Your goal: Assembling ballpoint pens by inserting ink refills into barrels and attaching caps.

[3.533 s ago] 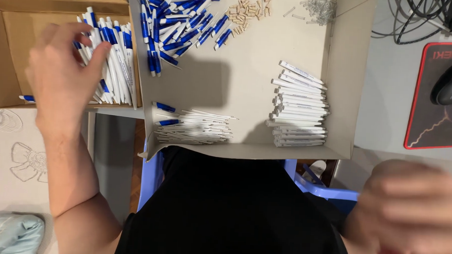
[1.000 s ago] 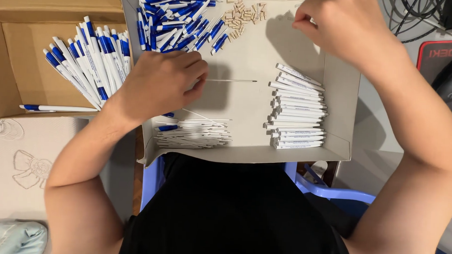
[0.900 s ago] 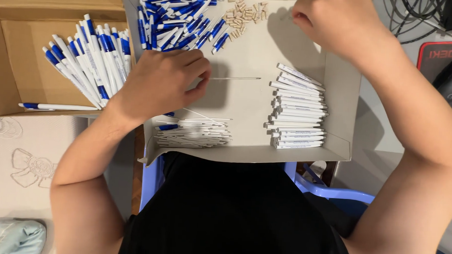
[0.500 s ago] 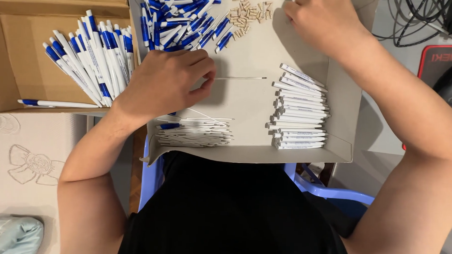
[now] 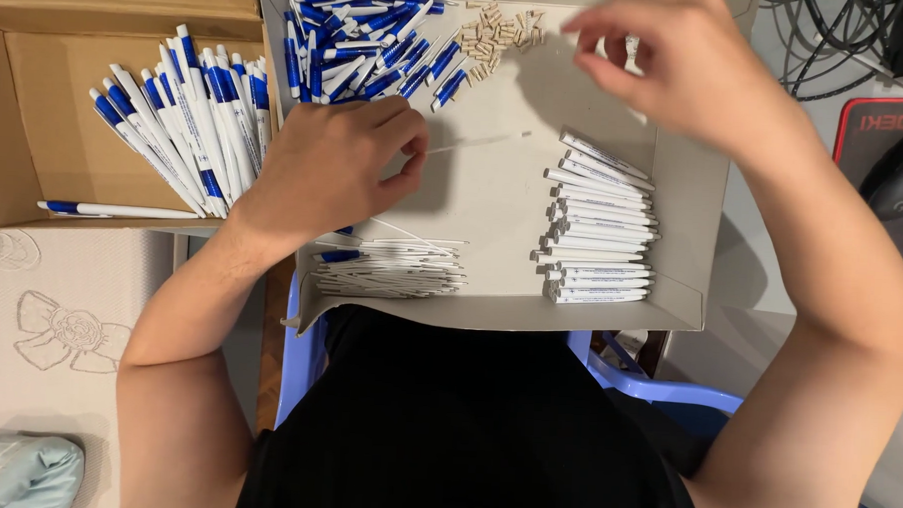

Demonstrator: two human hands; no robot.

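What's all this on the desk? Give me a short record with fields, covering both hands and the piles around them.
Left hand: pinches one end of a thin refill lying across the tray floor
Right hand: raised over the tray's far right corner; whether it holds anything cannot be told
Tray: shallow grey cardboard
White barrels: stacked at right
Refill pile: near edge
Blue-and-white parts: heaped far left
Small tan pieces: far middle
Brown box: holds blue-and-white pens
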